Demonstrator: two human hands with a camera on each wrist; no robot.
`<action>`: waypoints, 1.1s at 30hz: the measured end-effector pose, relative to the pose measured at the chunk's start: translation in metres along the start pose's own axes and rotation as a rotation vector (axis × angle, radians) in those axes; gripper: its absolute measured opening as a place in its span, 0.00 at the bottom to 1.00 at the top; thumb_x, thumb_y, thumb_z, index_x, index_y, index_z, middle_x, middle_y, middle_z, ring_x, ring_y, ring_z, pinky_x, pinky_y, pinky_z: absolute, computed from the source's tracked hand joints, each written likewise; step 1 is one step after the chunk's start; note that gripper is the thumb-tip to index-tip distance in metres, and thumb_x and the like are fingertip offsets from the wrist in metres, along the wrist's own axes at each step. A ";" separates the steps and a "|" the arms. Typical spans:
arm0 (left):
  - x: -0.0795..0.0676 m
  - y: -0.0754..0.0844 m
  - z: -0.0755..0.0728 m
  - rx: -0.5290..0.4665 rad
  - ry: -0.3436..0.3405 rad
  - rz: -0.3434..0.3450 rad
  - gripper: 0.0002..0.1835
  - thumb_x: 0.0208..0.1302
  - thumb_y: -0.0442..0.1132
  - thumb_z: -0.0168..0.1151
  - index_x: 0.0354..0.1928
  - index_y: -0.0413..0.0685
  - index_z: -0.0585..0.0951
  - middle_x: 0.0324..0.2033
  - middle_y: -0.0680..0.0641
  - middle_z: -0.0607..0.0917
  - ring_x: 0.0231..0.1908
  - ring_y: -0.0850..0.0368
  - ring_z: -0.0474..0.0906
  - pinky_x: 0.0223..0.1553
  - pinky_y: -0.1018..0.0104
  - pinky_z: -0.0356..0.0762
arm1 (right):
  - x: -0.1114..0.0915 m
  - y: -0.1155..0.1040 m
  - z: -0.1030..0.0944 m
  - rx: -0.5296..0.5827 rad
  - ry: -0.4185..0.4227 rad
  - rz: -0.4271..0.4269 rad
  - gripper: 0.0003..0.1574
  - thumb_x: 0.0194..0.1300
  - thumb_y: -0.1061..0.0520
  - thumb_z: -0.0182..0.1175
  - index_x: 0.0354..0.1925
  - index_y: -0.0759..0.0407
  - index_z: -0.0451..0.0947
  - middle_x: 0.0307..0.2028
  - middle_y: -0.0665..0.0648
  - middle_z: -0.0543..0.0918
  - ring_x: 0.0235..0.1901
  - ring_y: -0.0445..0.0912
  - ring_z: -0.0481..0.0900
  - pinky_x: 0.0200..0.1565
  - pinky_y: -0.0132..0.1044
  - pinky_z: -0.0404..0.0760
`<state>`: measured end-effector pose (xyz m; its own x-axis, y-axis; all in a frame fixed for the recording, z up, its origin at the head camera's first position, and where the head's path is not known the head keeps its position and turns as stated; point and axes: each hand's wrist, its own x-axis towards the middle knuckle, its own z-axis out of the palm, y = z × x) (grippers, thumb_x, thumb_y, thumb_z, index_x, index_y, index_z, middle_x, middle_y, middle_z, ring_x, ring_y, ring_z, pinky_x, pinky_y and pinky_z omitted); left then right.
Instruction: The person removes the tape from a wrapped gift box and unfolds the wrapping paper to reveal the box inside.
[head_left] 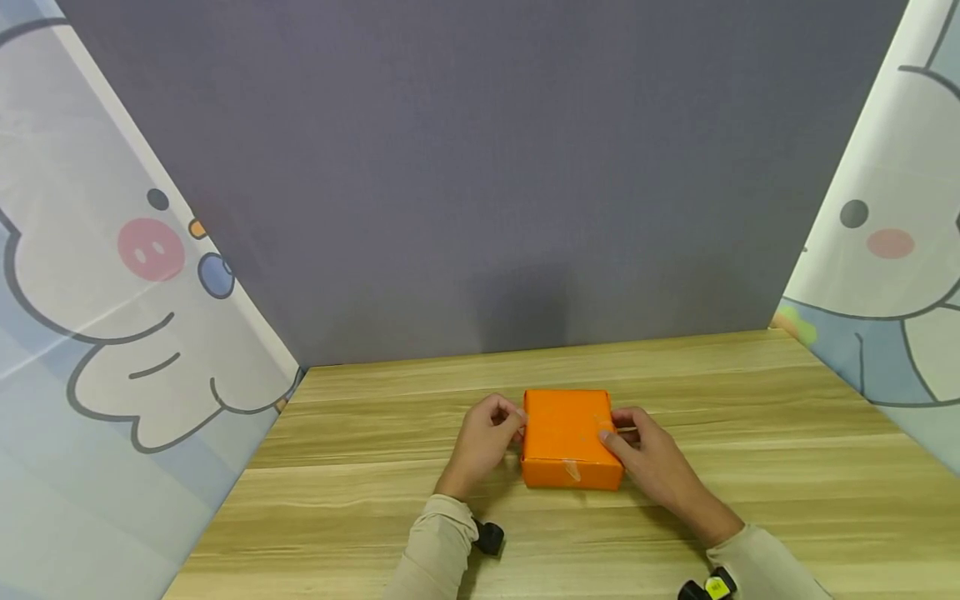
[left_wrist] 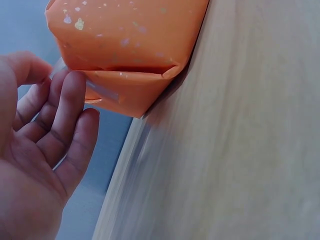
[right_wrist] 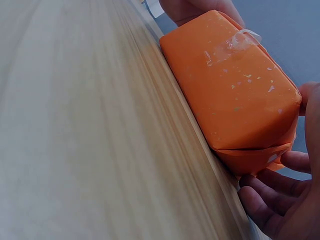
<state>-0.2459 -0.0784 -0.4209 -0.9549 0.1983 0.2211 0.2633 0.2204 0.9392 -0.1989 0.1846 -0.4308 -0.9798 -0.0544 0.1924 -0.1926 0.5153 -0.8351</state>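
Note:
A small box wrapped in orange paper with shiny flecks [head_left: 566, 425] sits on the wooden table. At its left end, the thumb and fingertips of my left hand [head_left: 483, 437] pinch a strip of clear tape [left_wrist: 103, 91] by the folded flap. The other left fingers are bent loosely beside the flap. My right hand [head_left: 654, 457] grips the box's right end, thumb on the top edge and fingers against the folded end. Another piece of clear tape [right_wrist: 234, 46] runs over the edge of the side facing me, one end lifted.
The wood-grain table [head_left: 360, 492] stretches out on both sides of the box. Behind it rises a grey panel [head_left: 480, 183]. Cartoon-printed sheets [head_left: 90, 350] hang at left and right. A black wrist camera [head_left: 489, 538] hangs by the left sleeve.

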 end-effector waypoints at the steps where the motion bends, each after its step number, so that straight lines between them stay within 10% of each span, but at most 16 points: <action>1: 0.000 0.000 0.000 -0.001 -0.001 0.001 0.06 0.69 0.38 0.65 0.35 0.45 0.80 0.32 0.48 0.84 0.30 0.49 0.83 0.38 0.51 0.84 | 0.000 0.000 0.000 0.001 -0.001 0.001 0.30 0.73 0.43 0.59 0.61 0.63 0.70 0.54 0.62 0.80 0.49 0.50 0.82 0.47 0.39 0.81; 33: 0.003 -0.006 -0.008 -0.115 -0.011 -0.027 0.06 0.67 0.32 0.65 0.38 0.37 0.77 0.32 0.44 0.85 0.30 0.46 0.84 0.41 0.53 0.84 | -0.001 0.001 0.000 0.005 -0.003 -0.004 0.31 0.74 0.44 0.58 0.62 0.64 0.69 0.55 0.62 0.79 0.49 0.51 0.81 0.46 0.39 0.81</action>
<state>-0.2513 -0.0865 -0.4235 -0.9597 0.2045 0.1928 0.2192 0.1153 0.9688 -0.1981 0.1848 -0.4316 -0.9792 -0.0587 0.1942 -0.1966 0.5111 -0.8367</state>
